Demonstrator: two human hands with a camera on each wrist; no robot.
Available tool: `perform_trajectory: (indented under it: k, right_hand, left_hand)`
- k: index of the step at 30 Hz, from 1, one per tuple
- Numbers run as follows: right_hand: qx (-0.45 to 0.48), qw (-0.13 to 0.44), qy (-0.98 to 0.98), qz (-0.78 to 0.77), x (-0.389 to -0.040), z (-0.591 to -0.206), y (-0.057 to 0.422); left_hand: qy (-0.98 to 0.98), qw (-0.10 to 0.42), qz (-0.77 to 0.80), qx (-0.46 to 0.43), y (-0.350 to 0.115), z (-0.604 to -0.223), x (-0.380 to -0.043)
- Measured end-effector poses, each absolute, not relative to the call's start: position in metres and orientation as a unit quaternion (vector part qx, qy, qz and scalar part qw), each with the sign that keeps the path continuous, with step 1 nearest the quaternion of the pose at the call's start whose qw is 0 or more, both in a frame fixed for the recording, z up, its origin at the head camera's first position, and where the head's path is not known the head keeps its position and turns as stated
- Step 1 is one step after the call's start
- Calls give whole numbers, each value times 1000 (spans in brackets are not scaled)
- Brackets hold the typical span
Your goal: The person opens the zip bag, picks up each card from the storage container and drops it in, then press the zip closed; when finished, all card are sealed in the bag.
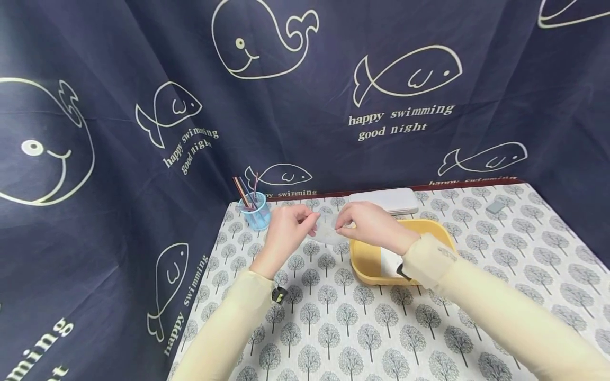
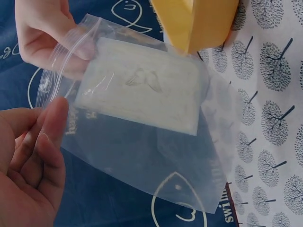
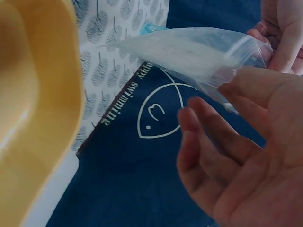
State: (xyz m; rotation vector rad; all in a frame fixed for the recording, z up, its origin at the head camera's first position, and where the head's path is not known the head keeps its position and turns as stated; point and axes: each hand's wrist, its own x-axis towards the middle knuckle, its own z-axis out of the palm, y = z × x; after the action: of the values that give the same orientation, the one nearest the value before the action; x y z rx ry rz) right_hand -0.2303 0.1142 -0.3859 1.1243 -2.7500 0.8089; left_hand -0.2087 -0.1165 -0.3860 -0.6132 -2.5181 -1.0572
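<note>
Both hands hold a clear zip bag [image 2: 142,156] by its zip edge, up over the patterned tablecloth. Inside lies a flat, pale rectangular piece [image 2: 147,85] with a wing-like mark on its face. My left hand [image 1: 289,228] pinches one end of the zip edge between thumb and fingers. At the other end, my right hand [image 1: 369,225] has its thumb and index finger on the edge, while its other fingers curl loosely below in the right wrist view. In the head view the see-through bag shows only faintly between the hands.
Under the right forearm stands a yellow basket [image 1: 367,259] with a white item [image 1: 388,262] in it. A blue mesh cup [image 1: 257,216] of pencils is at the back left. Behind lies a white case [image 1: 388,200]; a small grey block [image 1: 495,206] sits back right.
</note>
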Motion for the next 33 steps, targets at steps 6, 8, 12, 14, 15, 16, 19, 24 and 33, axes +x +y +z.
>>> perform_trajectory:
  k: [6, 8, 12, 14, 15, 16, 19, 24, 33]
  right_hand:
    - [368, -2, -908, 200, -235, -378, 104]
    - [371, -1, -911, 178, -234, -377, 102]
    - [380, 21, -914, 139, -231, -376, 97]
    - [385, 36, -914, 123, -230, -376, 96]
    - [387, 42, -914, 117, -230, -377, 95]
    - [388, 49, -914, 111, -230, -377, 95]
    - [389, 66, -914, 97, -232, -379, 94]
    - [380, 73, -919, 81, -234, -380, 93]
    - [392, 89, -912, 81, -235, -381, 95]
  left_hand:
    - [-883, 178, -369, -228, -111, -381, -208]
    - [-881, 178, -372, -231, -110, -380, -208]
    - [-879, 187, -370, -236, -108, -379, -208]
    - [-879, 191, -368, -236, -107, -379, -209]
    - [-879, 193, -366, -236, -107, -379, -209]
    - [-880, 195, -363, -235, -107, -380, -209]
    - [-881, 198, -361, -234, -106, -380, -210]
    - [-880, 198, -363, -233, -105, -379, -210]
    - [-885, 203, -347, -235, -105, -379, -212]
